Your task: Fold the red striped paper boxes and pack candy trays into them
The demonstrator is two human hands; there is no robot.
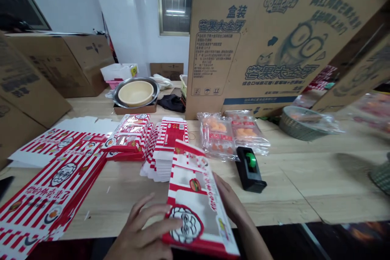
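A red-and-white striped paper box (195, 199) with clear windows, a cartoon face and a burger print tilts over the table's front edge, between my hands. My left hand (149, 227) holds its lower left side, fingers spread over the printed face. Behind its right edge is my right hand (227, 197), gripping that side, with the fingertips hidden by the box. Just beyond stands a stack of folded striped cartons (164, 162). To their left lie several finished-looking striped boxes (129, 136). Flat printed sheets (57, 183) spread across the left side of the table.
A black tape dispenser (250, 170) with green tape stands right of my hands. Clear packs of orange pieces (217, 134) lie behind it. A large cardboard carton (258, 44) rises at the back. Further off are a cream bowl (136, 93) in a metal basin and a grey-green basket (300, 124).
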